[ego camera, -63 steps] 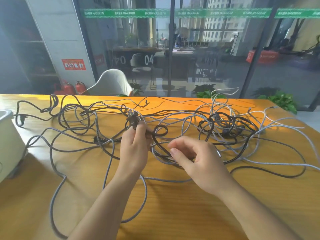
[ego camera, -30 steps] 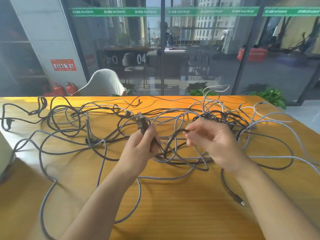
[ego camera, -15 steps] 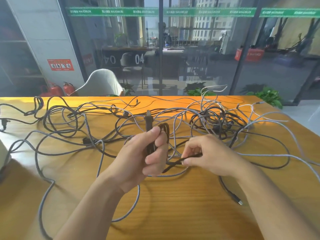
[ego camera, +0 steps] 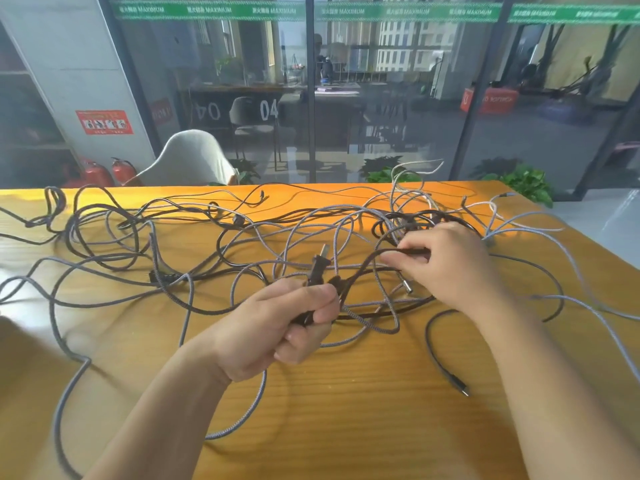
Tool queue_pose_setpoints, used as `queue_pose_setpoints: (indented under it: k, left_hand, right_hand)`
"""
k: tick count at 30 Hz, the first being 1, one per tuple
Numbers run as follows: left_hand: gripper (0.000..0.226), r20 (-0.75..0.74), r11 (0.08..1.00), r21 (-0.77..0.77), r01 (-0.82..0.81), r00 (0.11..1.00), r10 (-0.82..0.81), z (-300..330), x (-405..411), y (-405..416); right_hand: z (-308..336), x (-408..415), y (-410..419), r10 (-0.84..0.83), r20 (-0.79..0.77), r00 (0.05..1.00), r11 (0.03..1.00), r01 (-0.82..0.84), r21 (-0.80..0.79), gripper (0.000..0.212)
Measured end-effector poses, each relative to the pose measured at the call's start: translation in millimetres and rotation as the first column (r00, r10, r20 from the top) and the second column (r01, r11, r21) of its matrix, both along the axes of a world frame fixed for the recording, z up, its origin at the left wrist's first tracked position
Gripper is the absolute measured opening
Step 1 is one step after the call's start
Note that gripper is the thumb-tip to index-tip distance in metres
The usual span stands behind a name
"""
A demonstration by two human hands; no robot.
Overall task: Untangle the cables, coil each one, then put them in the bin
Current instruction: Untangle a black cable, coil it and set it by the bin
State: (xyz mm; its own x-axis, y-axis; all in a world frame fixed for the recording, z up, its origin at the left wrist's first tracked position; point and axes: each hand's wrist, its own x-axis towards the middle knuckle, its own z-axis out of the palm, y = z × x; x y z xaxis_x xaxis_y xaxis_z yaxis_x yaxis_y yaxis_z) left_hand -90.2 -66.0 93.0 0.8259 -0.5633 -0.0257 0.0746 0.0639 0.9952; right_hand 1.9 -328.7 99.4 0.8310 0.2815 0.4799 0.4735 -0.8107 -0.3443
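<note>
Many cables, dark ones and grey braided ones, lie tangled in loops across the orange wooden table, spreading from its left edge to its right edge and thickest toward the far right, where a knot of black cord bunches behind the right hand. One dark cable is lifted out of the tangle between both hands: the left hand, near the middle of the table, has its fingers curled tight round a short bundle of that cable, and its USB plug stands up above the thumb and forefinger. From there the cable arches up and to the right into the right hand, whose thumb and fingertips pinch it, the other fingers loosely bent beside them. Just below the right hand a silver connector on a grey braided cable rests on the wood. A separate dark cable end with a small metal tip lies nearer the person on the right, apart from the main tangle. A grey braided cable loops under the left forearm toward the near edge. Beyond the table stand a pale chair, two red fire extinguishers, green plants and a glass wall with a green strip along its top
</note>
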Motion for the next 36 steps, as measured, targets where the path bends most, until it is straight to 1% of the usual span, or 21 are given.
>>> queue_pose_setpoints:
  k: [1,3,6,9,11,14,17,19,21,23,25,27,28,29,31,33,35,36]
  left_hand:
    - [0.032,0.017,0.999,0.032,-0.011,1.0,0.011,-1,0,-2]
    - [0.033,0.052,0.996,0.087,-0.032,0.998,0.027,-2,0,-6]
    - [0.033,0.095,0.985,0.16,-0.058,0.995,0.043,-3,0,-8]
    - [0.035,0.13,0.974,0.19,-0.126,0.986,0.102,-5,1,-11]
    - [0.034,0.132,0.969,0.158,-0.19,0.977,0.17,-6,2,-14]
    - [0.035,0.113,0.953,0.068,-0.295,0.951,0.286,-8,3,-14]
    - [0.045,0.116,0.927,-0.023,-0.373,0.92,0.373,-6,2,-14]
    - [0.05,0.153,0.901,-0.056,-0.43,0.888,0.433,-3,0,-16]
    - [0.051,0.189,0.866,-0.072,-0.494,0.846,0.498,-1,-1,-20]
    - [0.045,0.184,0.819,-0.093,-0.566,0.799,0.573,0,0,-21]
    - [0.034,0.184,0.765,-0.105,-0.636,0.743,0.643,0,2,-17]
    - [0.025,0.183,0.695,-0.118,-0.709,0.673,0.717,2,4,-9]
    - [0.024,0.179,0.659,-0.124,-0.742,0.637,0.75,3,5,-5]
    - [0.024,0.174,0.627,-0.133,-0.767,0.605,0.777,4,6,0]
    - [0.028,0.155,0.587,-0.153,-0.795,0.568,0.808,4,7,5]
    - [0.03,0.159,0.594,-0.159,-0.789,0.574,0.804,3,7,5]
    - [0.032,0.151,0.631,-0.181,-0.754,0.613,0.776,4,6,1]
    - [0.032,0.118,0.65,-0.216,-0.728,0.642,0.758,6,5,0]
  right_hand:
    - [0,-4,8,-0.018,0.088,0.996,0.999,0.015,0.034,0.041]
    - [-3,-11,25,-0.046,0.208,0.977,0.996,0.029,0.086,0.042]
    - [-5,-21,40,-0.039,0.252,0.967,0.978,-0.015,0.21,0.037]
    - [-4,-33,52,0.074,0.185,0.98,0.923,-0.137,0.358,0.034]
    - [-2,-41,57,0.192,0.158,0.969,0.877,-0.241,0.415,0.032]
    - [-4,-51,62,0.306,0.132,0.943,0.856,-0.334,0.394,0.026]
    - [-7,-55,70,0.355,0.143,0.924,0.846,-0.382,0.373,0.024]
    - [-10,-58,75,0.372,0.169,0.913,0.842,-0.409,0.351,0.023]
    - [-12,-63,78,0.393,0.155,0.906,0.835,-0.423,0.353,0.019]
    - [-12,-69,81,0.409,0.092,0.908,0.82,-0.41,0.399,0.02]
    - [-10,-73,82,0.427,0.002,0.904,0.799,-0.379,0.467,0.021]
    - [-9,-75,82,0.448,-0.128,0.885,0.788,-0.323,0.524,0.013]
    - [-8,-75,81,0.457,-0.195,0.868,0.799,-0.304,0.52,0.009]
    - [-7,-75,81,0.473,-0.258,0.843,0.813,-0.304,0.497,0.01]
    - [-6,-76,80,0.546,-0.377,0.748,0.806,-0.346,0.481,0.017]
    - [-5,-77,79,0.649,-0.472,0.596,0.749,-0.391,0.535,0.022]
    - [-4,-80,81,0.719,-0.534,0.446,0.694,-0.419,0.585,0.025]
    - [-4,-82,82,0.736,-0.552,0.392,0.677,-0.427,0.599,0.026]
